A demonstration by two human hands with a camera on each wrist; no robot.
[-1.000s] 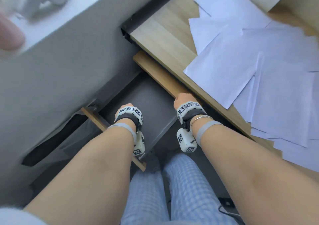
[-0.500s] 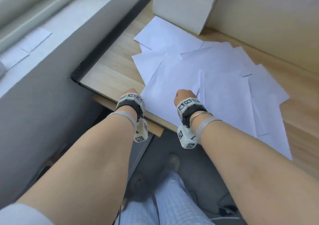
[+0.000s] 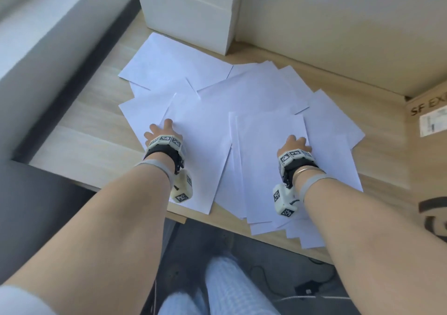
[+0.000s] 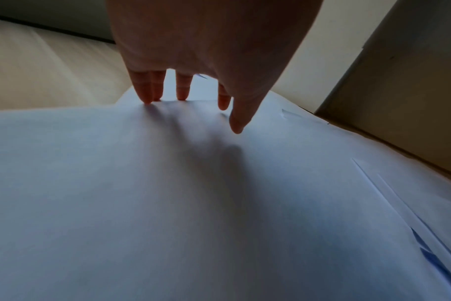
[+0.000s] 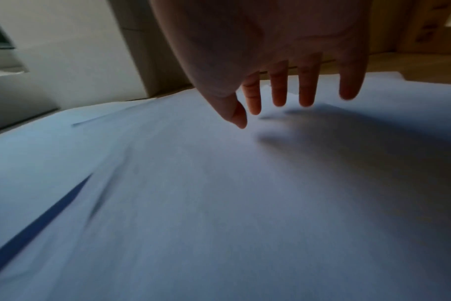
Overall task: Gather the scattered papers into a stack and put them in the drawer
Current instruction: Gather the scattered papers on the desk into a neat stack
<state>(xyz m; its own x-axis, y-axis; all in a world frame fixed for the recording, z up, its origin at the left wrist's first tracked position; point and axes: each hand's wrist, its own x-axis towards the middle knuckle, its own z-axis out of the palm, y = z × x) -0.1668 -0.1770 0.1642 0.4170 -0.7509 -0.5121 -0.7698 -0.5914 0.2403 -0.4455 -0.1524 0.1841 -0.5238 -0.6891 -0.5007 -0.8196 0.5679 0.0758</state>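
Several white papers [image 3: 242,101] lie scattered and overlapping on the wooden desk [image 3: 79,145]; some hang over its near edge. My left hand [image 3: 160,129] is over the left side of the spread, fingers straight, and its fingertips [image 4: 147,100] touch a sheet [image 4: 168,183]. My right hand [image 3: 295,143] hovers just over the right side, fingers [image 5: 279,97] straight and spread above a sheet [image 5: 219,193]. Neither hand holds anything. The drawer is hidden below the desk edge in this view.
A white box [image 3: 188,12] stands at the back of the desk, touching the far papers. A brown cardboard box [image 3: 430,150] stands at the right. A wall runs behind. A grey ledge [image 3: 48,36] borders the left. Cables [image 3: 307,290] lie on the floor below.
The view swung up from the open drawer to the desk top. Both hands left the drawer front and moved forward onto the spread of papers, fingers now straightened.
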